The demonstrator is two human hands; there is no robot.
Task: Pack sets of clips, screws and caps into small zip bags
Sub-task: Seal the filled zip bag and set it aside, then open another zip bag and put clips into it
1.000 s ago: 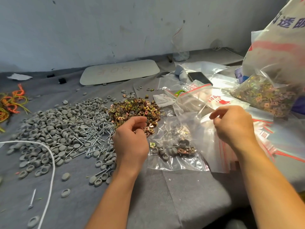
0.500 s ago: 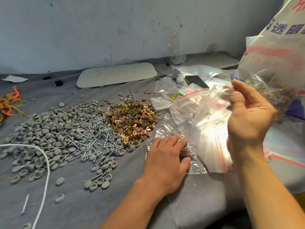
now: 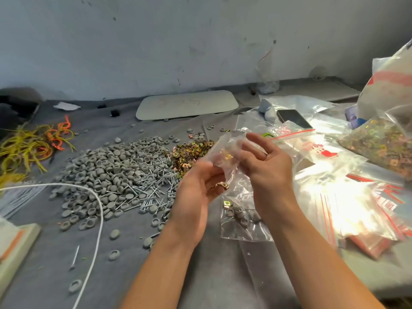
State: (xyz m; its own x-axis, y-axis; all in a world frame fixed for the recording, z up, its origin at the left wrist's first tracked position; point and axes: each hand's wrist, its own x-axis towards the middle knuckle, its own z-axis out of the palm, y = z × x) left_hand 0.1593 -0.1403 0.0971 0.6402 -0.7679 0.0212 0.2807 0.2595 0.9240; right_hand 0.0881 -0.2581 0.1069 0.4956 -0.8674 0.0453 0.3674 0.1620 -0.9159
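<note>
Both my hands meet above the grey cloth at a small clear zip bag. My right hand holds the bag up, its fingers spread behind the plastic. My left hand is cupped beneath the bag's mouth and holds brass clips; some clips show inside the bag. Behind lie a pile of grey caps, silver screws and a heap of brass clips. A filled bag with caps and a clip lies below my hands.
A stack of empty red-striped zip bags lies on the right, beside a big bag of clips and a phone. A white cable curves at the left. Yellow and orange ties lie far left. A white board lies by the wall.
My left hand left the filled bag on the cloth and rose, holding clips, to the bag's mouth. My right hand brought the empty bag from the right to the centre.
</note>
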